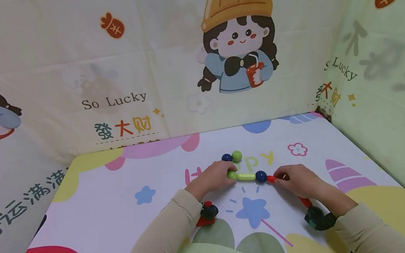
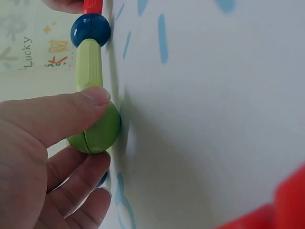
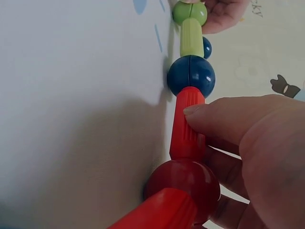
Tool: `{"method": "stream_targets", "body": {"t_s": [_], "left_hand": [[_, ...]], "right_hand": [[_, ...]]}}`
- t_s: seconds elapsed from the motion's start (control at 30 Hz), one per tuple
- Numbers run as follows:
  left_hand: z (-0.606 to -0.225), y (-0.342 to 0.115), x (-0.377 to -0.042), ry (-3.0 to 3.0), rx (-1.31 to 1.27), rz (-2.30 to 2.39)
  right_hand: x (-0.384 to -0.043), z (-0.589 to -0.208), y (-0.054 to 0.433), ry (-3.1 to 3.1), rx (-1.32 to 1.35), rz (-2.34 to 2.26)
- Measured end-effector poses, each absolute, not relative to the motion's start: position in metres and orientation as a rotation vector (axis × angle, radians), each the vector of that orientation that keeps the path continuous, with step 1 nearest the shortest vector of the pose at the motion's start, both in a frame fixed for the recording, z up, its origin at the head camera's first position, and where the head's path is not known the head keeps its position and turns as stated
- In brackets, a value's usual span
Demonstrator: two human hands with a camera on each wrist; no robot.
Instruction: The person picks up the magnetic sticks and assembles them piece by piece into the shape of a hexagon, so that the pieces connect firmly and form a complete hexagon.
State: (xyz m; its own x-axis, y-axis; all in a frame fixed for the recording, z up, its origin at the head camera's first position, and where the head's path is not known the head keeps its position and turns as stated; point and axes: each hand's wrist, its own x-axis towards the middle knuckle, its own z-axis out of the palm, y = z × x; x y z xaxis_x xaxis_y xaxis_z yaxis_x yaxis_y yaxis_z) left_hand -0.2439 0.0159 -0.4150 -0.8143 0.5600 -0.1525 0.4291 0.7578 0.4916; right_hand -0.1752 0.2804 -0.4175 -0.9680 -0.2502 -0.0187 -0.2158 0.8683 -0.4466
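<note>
A row of joined toy pieces lies low over the tabletop between my hands. My left hand [image 1: 214, 176] grips the green ball [image 2: 102, 131] at its left end, thumb on one side and fingers on the other. A light green rod [image 1: 246, 176] links that ball to a navy ball [image 1: 261, 176]. My right hand [image 1: 301, 179] pinches the red rod [image 3: 187, 131] joined to the navy ball. Below that rod, the right wrist view shows a dark red ball [image 3: 183, 186] with a second red rod [image 3: 155, 212]; in the head view the hand hides this ball.
Beyond my left hand sit another navy ball [image 1: 226, 157] and another green ball [image 1: 237, 156]. A red piece [image 1: 205, 220] shows beside my left wrist. The printed tabletop [image 1: 114, 213] meets a cloth backdrop [image 1: 165, 72] at the back and sides.
</note>
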Motion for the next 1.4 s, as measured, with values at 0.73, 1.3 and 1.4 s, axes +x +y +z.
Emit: {"method": "stream_targets", "body": {"t_s": [0.73, 1.3, 1.4], "left_hand": [[-0.416, 0.023, -0.242, 2.716, 0.728, 0.643], [-0.416, 0.026, -0.242, 2.728, 0.717, 0.606], [-0.415, 0.026, -0.241, 2.728, 0.709, 0.602]], "right_hand": [[-0.168, -0.407, 0.299, 2.875, -0.344, -0.648], [-0.161, -0.397, 0.308, 2.725, -0.255, -0.738], [-0.159, -0.398, 0.307, 2.71, -0.244, -0.796]]}}
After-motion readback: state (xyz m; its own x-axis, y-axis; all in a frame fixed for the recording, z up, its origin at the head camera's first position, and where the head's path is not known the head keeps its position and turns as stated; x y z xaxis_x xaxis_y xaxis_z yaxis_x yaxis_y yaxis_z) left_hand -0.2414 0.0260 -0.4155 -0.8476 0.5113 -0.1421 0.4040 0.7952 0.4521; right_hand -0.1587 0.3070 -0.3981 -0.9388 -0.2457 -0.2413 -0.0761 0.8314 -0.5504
